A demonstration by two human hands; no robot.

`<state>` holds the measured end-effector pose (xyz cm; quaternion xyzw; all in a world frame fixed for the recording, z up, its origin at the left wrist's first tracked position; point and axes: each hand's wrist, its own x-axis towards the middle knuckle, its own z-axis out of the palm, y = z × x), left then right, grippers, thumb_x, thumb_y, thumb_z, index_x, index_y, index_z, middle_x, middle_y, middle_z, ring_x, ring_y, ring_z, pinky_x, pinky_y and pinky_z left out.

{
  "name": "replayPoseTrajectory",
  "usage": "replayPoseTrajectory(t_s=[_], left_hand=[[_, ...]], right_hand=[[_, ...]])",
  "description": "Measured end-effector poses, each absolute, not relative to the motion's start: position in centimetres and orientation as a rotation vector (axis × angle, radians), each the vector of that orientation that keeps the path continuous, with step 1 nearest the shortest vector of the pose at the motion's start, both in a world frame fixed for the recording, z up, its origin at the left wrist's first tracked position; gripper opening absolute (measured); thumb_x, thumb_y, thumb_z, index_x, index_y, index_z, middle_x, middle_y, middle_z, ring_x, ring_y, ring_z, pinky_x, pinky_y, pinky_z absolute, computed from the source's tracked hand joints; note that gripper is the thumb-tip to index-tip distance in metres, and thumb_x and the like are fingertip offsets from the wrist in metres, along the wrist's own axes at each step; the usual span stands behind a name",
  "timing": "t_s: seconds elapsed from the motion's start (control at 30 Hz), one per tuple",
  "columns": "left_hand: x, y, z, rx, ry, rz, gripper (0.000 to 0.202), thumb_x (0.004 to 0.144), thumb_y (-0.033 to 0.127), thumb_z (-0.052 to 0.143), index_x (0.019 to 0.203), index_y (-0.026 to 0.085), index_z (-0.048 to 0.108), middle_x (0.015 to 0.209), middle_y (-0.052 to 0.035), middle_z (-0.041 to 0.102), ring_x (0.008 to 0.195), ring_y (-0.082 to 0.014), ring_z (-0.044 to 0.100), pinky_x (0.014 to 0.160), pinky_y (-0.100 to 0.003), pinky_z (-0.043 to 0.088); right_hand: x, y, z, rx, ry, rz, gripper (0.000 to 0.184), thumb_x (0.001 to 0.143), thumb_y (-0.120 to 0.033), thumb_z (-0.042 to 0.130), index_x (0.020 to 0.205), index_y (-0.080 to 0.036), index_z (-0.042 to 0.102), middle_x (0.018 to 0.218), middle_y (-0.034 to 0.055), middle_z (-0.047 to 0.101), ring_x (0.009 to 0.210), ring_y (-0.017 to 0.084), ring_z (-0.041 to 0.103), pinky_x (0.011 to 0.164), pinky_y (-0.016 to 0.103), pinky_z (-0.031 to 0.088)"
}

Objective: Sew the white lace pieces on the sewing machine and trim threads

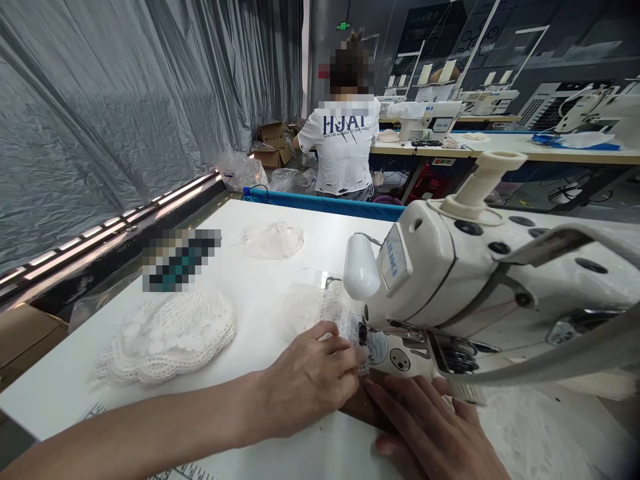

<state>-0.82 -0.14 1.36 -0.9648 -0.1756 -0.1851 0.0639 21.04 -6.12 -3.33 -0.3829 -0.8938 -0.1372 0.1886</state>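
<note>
My left hand (313, 377) lies just left of the needle area of a white sewing machine (425, 260). Its fingers are curled closed on white lace (336, 308), which runs under the presser foot (363, 333). Sheer pale fabric (295, 310) spreads out behind those fingers. My right hand (433, 423) rests in front of the machine, its fingers stretched and lying flat. Beneath its fingertips, a flat brown piece (367, 403) shows between the two hands, partly hidden.
A heap of white lace (170, 340) lies on the left of the white table (260, 213). Behind it are a pale fabric piece (274, 240) and a blurred dark object (183, 260). More white lace (535, 427) sits at right. A person (347, 140) sits beyond.
</note>
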Motion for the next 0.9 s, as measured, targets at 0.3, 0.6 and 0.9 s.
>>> replayPoseTrajectory(t_s=[0.3,0.6,0.9], left_hand=[[-1.2,0.1,1.7,-2.987,-0.534,-0.482,0.024,0.083,0.001,0.045,0.065,0.015,0.051,0.083,-0.0039,0.062,0.077,-0.0126,0.055,0.084,-0.032,0.041],[-2.6,0.1,2.6,-3.01,-0.662,-0.336,0.013,0.077,0.004,0.049,0.07,0.014,0.054,0.073,-0.0025,0.059,0.068,-0.0129,0.051,0.081,-0.034,0.039],[-2.9,-0.5,2.8,-2.87,-0.645,-0.484,0.026,0.081,-0.003,0.047,0.062,0.013,0.054,0.066,-0.0007,0.052,0.062,-0.0109,0.042,0.065,-0.027,0.037]], right_hand=[[20.7,-6.3,-3.2,-1.151,-2.505,-0.274,0.037,0.099,-0.033,0.032,0.124,-0.014,0.052,0.106,0.0132,0.065,0.077,0.022,0.062,0.077,0.042,0.033],[20.9,-6.4,-3.3,-1.126,-2.521,-0.306,0.036,0.099,-0.032,0.033,0.126,-0.016,0.051,0.106,0.0118,0.065,0.079,0.022,0.062,0.075,0.039,0.034],[20.8,-6.3,-3.5,-1.178,-2.507,-0.342,0.039,0.1,-0.036,0.026,0.125,-0.02,0.053,0.108,0.0106,0.066,0.082,0.021,0.063,0.074,0.037,0.035]])
